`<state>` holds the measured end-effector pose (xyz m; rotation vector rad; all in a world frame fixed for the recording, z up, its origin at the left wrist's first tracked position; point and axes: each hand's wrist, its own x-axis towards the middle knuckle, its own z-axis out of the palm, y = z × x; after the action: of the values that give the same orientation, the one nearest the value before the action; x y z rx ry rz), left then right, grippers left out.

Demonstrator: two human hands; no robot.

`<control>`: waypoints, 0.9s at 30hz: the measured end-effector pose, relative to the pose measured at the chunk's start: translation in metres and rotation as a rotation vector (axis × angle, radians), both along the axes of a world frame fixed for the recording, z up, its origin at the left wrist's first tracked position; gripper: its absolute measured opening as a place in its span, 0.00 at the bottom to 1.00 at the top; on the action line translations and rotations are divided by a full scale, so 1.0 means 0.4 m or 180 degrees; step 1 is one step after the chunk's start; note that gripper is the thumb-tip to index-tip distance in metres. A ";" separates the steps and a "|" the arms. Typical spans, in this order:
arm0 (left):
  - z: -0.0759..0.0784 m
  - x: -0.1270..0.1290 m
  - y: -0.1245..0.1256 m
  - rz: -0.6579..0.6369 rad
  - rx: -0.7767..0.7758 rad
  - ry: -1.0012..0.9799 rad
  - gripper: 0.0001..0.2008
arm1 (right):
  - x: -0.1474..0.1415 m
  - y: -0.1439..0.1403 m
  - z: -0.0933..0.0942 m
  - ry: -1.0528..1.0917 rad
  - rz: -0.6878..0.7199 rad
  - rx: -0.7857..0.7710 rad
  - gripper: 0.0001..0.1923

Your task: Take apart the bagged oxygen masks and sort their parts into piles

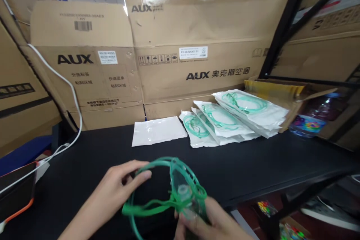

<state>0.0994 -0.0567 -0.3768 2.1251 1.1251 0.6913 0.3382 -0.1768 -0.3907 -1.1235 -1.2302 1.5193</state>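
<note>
Above the front of the black table I hold a clear green oxygen mask (184, 191) with coiled green tubing (161, 162) and a green elastic strap (149, 210). My left hand (120, 185) pinches the tubing loop on its left side between thumb and fingers. Lower right, my right hand (208, 219) is closed around the mask body; some of its fingers are hidden behind the mask. A flat white pouch (159, 131) lies farther back on the table. To its right, several white packs (225, 120) with green tubing showing through overlap in a pile.
Cardboard boxes (197, 56) wall the back of the black table (107, 150). At the right stand an open carton (281, 86) and a bottle (312, 116). A phone (17, 191) and a white cable (74, 97) are at the left. Small colourful items lie below the table's right edge.
</note>
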 end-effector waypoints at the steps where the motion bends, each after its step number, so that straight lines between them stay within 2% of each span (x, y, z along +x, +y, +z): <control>1: 0.019 -0.001 0.009 0.0118 0.0070 -0.0134 0.20 | 0.007 0.019 0.028 -0.0015 0.0038 0.0168 0.23; 4: 0.056 0.006 0.036 0.0383 0.0305 -0.0557 0.20 | 0.014 0.087 0.082 -0.0244 0.0093 0.0994 0.15; 7: 0.045 0.029 0.056 0.0350 0.0292 -0.0853 0.20 | 0.008 0.147 0.067 -0.0416 -0.0121 0.1278 0.10; 10: 0.015 0.057 0.070 0.0281 0.0222 -0.0907 0.20 | 0.000 0.188 0.020 -0.0531 -0.0257 0.1170 0.11; 12: 0.009 0.075 0.084 0.0243 0.0297 -0.0954 0.20 | -0.002 0.209 0.004 -0.0465 -0.0299 0.1116 0.13; 15: 0.023 0.102 0.126 0.0109 0.0305 -0.0935 0.22 | 0.009 0.244 0.011 -0.0362 -0.0236 0.1020 0.17; 20: 0.039 0.138 0.249 -0.0169 0.0099 -0.0755 0.27 | 0.058 0.290 0.023 -0.0253 -0.0326 0.0734 0.21; 23: 0.012 0.157 0.319 -0.0122 0.0151 -0.0530 0.32 | 0.091 0.281 0.004 -0.0238 -0.0440 0.0583 0.21; 27: -0.048 0.179 0.369 0.0002 0.0278 0.0078 0.19 | 0.121 0.248 -0.022 -0.0172 -0.0692 0.0317 0.25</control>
<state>0.1708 0.0909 -0.3959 2.2120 1.1272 0.7286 0.3866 -0.0776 -0.3993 -1.1972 -1.1656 1.2596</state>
